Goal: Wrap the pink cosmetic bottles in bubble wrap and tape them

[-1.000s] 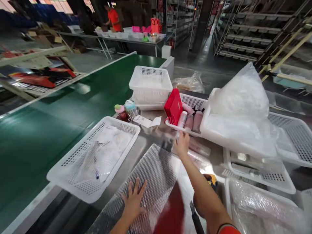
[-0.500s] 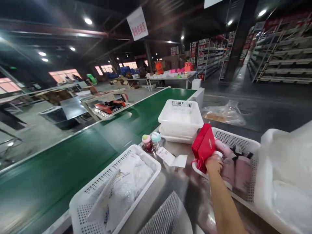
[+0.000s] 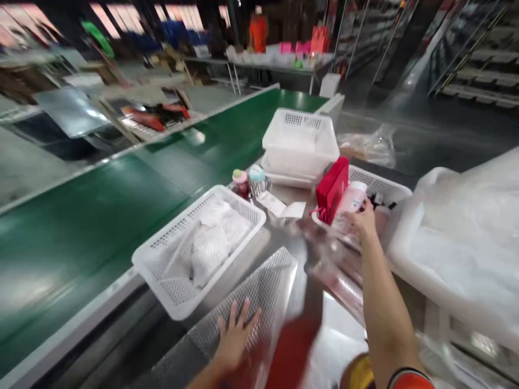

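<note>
My right hand (image 3: 362,217) is wrapped round a pink bottle with a white cap (image 3: 352,201), which tilts above a white perforated basket (image 3: 379,182). Beside the bottle stand red bags (image 3: 331,186) in that basket's left end; other pink items in it are partly hidden by my forearm. Fingers spread, my left hand (image 3: 237,335) lies over a sheet of bubble wrap (image 3: 263,289) on the metal table. Left of the wrap is another white basket (image 3: 178,302) with bubble-wrapped packages (image 3: 213,246) inside.
A green conveyor belt (image 3: 162,178) runs along the left. Stacked white baskets (image 3: 300,143) stand at the back, near two small jars, one pink-lidded (image 3: 240,182) and one blue-lidded (image 3: 257,179), and a paper slip (image 3: 275,204). A large white bin (image 3: 409,216) is at the right.
My right hand has lifted the pink bottle up beside the red bags. My left hand has come into view over the bubble wrap. The camera has tilted down.
</note>
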### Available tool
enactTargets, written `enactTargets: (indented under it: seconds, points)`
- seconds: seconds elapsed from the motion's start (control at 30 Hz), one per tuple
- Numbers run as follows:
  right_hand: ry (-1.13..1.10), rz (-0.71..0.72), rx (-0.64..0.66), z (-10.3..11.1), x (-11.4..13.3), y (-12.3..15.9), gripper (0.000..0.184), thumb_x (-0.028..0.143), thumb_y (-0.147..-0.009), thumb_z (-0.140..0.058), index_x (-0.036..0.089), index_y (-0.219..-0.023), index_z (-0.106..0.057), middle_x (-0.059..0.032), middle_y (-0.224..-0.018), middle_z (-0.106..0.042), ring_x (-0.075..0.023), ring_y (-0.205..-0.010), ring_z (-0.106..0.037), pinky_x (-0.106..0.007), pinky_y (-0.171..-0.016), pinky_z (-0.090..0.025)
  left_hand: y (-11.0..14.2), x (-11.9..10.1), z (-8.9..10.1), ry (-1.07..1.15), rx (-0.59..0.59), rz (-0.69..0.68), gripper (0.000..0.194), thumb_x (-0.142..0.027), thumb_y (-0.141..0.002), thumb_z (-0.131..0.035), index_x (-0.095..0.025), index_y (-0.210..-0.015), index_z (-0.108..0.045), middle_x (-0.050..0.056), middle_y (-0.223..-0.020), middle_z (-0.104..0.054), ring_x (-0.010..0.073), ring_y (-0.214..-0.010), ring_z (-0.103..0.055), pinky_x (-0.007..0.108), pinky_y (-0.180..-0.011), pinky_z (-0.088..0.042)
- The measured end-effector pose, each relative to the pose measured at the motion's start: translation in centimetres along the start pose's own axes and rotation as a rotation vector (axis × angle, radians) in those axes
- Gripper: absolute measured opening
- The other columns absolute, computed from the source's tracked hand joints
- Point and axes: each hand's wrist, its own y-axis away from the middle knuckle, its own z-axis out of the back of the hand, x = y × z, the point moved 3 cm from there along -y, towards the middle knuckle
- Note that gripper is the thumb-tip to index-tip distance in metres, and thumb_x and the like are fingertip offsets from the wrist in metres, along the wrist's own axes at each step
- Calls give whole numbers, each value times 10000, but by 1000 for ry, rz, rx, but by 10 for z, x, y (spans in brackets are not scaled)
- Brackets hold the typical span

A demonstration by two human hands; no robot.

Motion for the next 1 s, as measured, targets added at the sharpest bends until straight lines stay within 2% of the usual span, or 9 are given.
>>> enactTargets:
  seconds: [0.1,0.2,0.3,0.4,0.5,0.6,0.73,0.83,1.0]
  points:
    - [-459,-105,170,8,14,88,825,340,-575,-786,215,-1345,-517,-97,-1254,-655,-255,-1054,-650,-361,-826,-545,16,-3,10,-46,6,-34,1217,-267,-627,-832,-421,-1608,-129,48,-1694,164,472,-1517,199,833,-1122,-29]
    - [-722,-439,396,1,20,198,629,566,-655,-701,214,-1170,-623,-99,-1062,-718,-317,-1003,-684,-426,-772,-578,15,-2,17,-29,-7,-55,1266,-238,-602,-879,-409,-1615,-138,74,-1693,175,506,-1511,196,850,-1109,-47]
    - [-798,-662,643,-30,29,288,628,662,-644,-680,199,-1069,-656,-116,-964,-732,-341,-978,-703,-449,-759,-591,15,0,15,9,-43,-77,1271,-212,-588,-900,-395,-1617,-178,95,-1703,144,529,-1510,183,866,-1091,-37]
    - [-801,-732,831,-73,46,342,612,629,-627,-731,201,-1053,-633,-102,-909,-733,-322,-937,-714,-434,-758,-591,18,3,10,100,-111,-126,1212,-152,-585,-880,-336,-1615,-267,121,-1717,81,546,-1502,188,868,-1077,18]
    - [-694,-583,815,-111,60,361,632,475,-617,-813,236,-1153,-576,-44,-998,-731,-271,-973,-699,-406,-847,-568,19,8,7,253,-163,-164,1116,-120,-587,-849,-248,-1588,-372,174,-1719,-68,541,-1509,164,823,-1086,114]
    - [-310,-358,724,-124,52,358,796,338,-576,-852,238,-1295,-526,-31,-1147,-707,-259,-1082,-657,-395,-968,-510,16,12,4,266,-158,-189,1072,-183,-614,-854,-264,-1577,-391,169,-1719,-75,532,-1506,172,816,-1082,125]
    - [342,-348,638,-92,9,343,866,313,-695,-783,174,-1461,-404,-101,-1193,-696,-279,-1067,-674,-380,-925,-503,8,12,-1,39,-108,-156,1300,-284,-592,-902,-381,-1632,-127,110,-1699,175,526,-1498,219,892,-1057,-19]
    - [638,-368,615,-63,-14,336,861,358,-800,-713,129,-1525,-310,-160,-1236,-668,-281,-1055,-687,-347,-860,-507,3,13,-4,-15,-126,-136,1414,-339,-563,-925,-373,-1633,0,88,-1697,203,529,-1507,198,888,-1073,-77]
    - [854,-44,700,-79,-9,342,908,356,-866,-694,152,-1600,-201,-183,-1342,-595,-298,-1170,-634,-334,-910,-488,2,15,-6,19,-182,-133,1415,-318,-558,-935,-333,-1641,-25,71,-1713,136,499,-1535,160,865,-1111,-85]
